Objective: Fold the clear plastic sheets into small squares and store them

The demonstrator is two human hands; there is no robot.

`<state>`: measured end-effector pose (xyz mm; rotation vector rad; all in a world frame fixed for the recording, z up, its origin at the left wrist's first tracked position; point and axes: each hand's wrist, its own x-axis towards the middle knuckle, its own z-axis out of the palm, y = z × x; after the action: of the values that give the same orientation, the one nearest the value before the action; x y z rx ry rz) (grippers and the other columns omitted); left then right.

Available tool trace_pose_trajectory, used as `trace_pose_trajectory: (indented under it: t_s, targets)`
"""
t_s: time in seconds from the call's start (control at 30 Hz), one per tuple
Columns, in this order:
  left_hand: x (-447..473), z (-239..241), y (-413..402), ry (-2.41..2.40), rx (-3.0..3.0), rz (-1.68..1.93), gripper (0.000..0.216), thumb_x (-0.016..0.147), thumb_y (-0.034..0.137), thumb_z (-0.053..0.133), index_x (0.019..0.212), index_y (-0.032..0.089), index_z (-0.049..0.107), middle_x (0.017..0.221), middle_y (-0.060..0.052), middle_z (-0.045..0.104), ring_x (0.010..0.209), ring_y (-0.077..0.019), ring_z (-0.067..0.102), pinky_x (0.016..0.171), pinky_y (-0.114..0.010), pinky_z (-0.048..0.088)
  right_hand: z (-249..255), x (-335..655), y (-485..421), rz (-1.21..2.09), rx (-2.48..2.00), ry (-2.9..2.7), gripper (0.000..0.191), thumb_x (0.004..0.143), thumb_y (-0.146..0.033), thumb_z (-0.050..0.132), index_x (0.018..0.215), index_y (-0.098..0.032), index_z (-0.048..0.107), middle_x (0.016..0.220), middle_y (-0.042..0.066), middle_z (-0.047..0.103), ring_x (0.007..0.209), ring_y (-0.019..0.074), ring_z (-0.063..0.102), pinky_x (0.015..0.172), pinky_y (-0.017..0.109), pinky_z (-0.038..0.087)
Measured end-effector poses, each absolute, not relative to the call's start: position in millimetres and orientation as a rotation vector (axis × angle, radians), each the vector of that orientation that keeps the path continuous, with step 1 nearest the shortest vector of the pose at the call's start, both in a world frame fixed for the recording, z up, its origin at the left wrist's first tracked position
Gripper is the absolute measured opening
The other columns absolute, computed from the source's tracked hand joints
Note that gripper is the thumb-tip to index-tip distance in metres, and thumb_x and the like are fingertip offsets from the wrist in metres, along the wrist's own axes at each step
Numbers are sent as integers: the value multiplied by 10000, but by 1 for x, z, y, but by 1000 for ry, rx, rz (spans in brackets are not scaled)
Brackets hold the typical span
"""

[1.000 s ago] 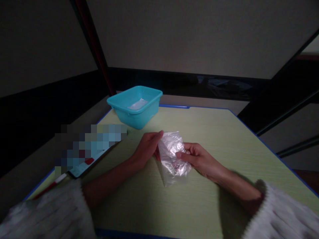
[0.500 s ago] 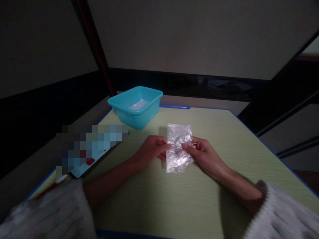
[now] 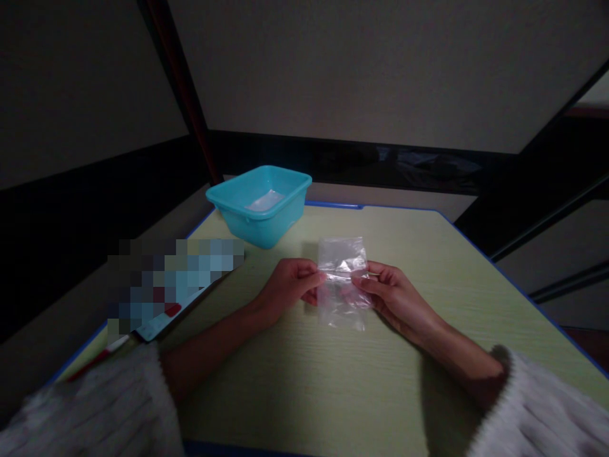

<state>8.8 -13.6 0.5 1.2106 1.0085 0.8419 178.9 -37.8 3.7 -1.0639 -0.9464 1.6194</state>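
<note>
A small clear plastic bag (image 3: pixel 341 257) is held upright over the middle of the pale green table (image 3: pixel 333 393). My left hand (image 3: pixel 290 289) pinches the bag's left edge between thumb and fingers. My right hand (image 3: pixel 392 298) pinches its right edge at about the same height. The bag looks flat, stretched between the two hands, with a crease across it where they grip. Both forearms rest low over the table, in white fuzzy sleeves.
A turquoise plastic tub (image 3: pixel 261 204) stands at the table's far left, with something clear or white lying in it. A flat card-like thing with red marks (image 3: pixel 157 320) lies at the left edge, partly blurred out. Dark walls and rails surround the table.
The bag was crumpled and tilted between my hands; it has been turned upright and pulled flatter. Both hands shifted a little to the right and now grip opposite edges.
</note>
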Motion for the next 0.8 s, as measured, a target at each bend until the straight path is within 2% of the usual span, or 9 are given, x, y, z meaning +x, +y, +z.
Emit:
trace_pose_trajectory:
  t_s: [0.13, 0.33, 0.47, 0.63, 0.8]
  targets:
    - [9, 0, -13, 1002, 1210, 868, 175, 608, 253, 644, 553, 104, 570, 474, 8, 587, 413, -74, 538, 401, -146, 429, 4, 179, -38, 1625, -1063, -922, 219, 484, -238, 794, 619, -148, 647, 543, -6, 650, 493, 81, 592, 509, 163, 471]
    - [8, -4, -11, 945, 1153, 908, 187, 567, 272, 676, 640, 109, 621, 530, 5, 613, 440, -84, 540, 420, -174, 445, 4, 180, -37, 1598, -1050, -978, 152, 541, -245, 769, 619, -152, 678, 553, 7, 654, 486, 80, 579, 503, 178, 473]
    - [8, -5, -10, 901, 1139, 921, 158, 561, 255, 659, 634, 116, 636, 541, 6, 615, 459, -91, 548, 432, -183, 452, 2, 181, -37, 1574, -1035, -1005, 127, 549, -237, 753, 631, -161, 694, 566, 9, 657, 493, 84, 572, 541, 205, 485]
    - [7, -5, -10, 879, 1138, 931, 109, 551, 224, 629, 573, 118, 635, 536, 1, 606, 476, -94, 546, 432, -180, 446, 0, 181, -36, 1521, -1003, -1042, 68, 537, -208, 740, 564, -171, 689, 520, -3, 627, 469, 73, 525, 495, 199, 447]
    - [8, -4, -10, 894, 1114, 951, 126, 528, 223, 630, 595, 119, 656, 543, -3, 612, 473, -98, 540, 429, -185, 436, -3, 183, -36, 1461, -1042, -1129, 75, 576, -237, 713, 609, -171, 701, 563, 15, 637, 486, 83, 508, 478, 210, 413]
